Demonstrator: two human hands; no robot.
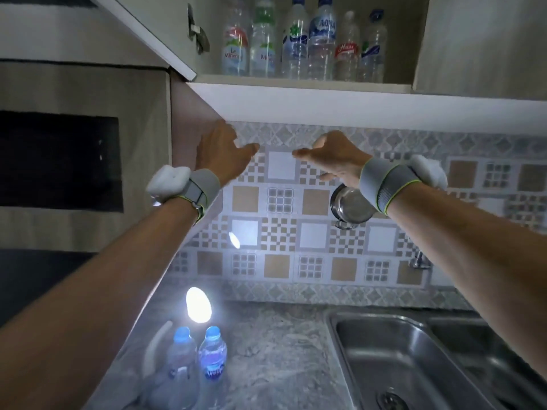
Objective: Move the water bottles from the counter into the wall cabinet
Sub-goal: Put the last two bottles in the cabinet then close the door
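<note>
Presently: left hand (pixel 220 152) and right hand (pixel 328 156) raised, fingers spread, holding nothing; two bottles (pixel 196 365) on counter (pixel 281 350) well below; six in cabinet (pixel 302 81) above.

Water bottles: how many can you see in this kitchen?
8. Six stand in a row on the wall cabinet shelf, from the leftmost bottle to the rightmost bottle. Two blue-capped bottles stand on the counter. More may hide behind.
</note>
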